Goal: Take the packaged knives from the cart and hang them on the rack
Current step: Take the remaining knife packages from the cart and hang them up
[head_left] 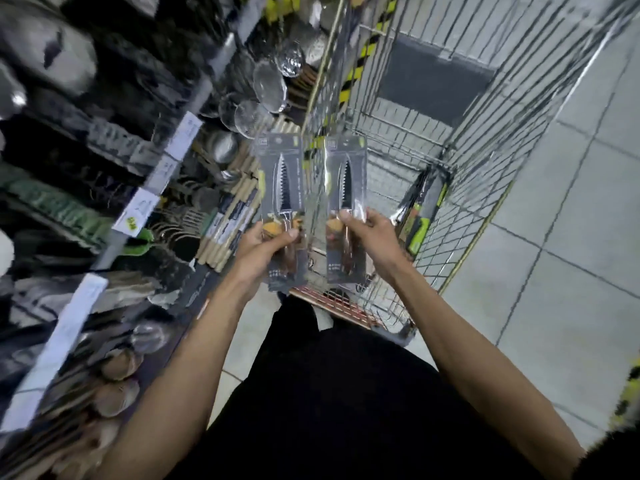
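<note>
Packaged knives (280,188) upright, tips up; left hand (266,251), right hand (367,233) gripping.

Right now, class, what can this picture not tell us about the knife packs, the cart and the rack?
Rack: head view, motion blur hides any free hook.
Lettering on knife packs: too small, blurred.
Knife handles: partly covered by left hand and right hand.
Cart: packs inside crossed by wire; count unclear.

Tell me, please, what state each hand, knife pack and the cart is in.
left hand: grips left knife pack low down
right hand: pinches right knife pack near the handle
left knife pack: held blade-up, not yet hung
right knife pack: held blade-up, not yet hung
cart: green-handled pack lies inside
</note>
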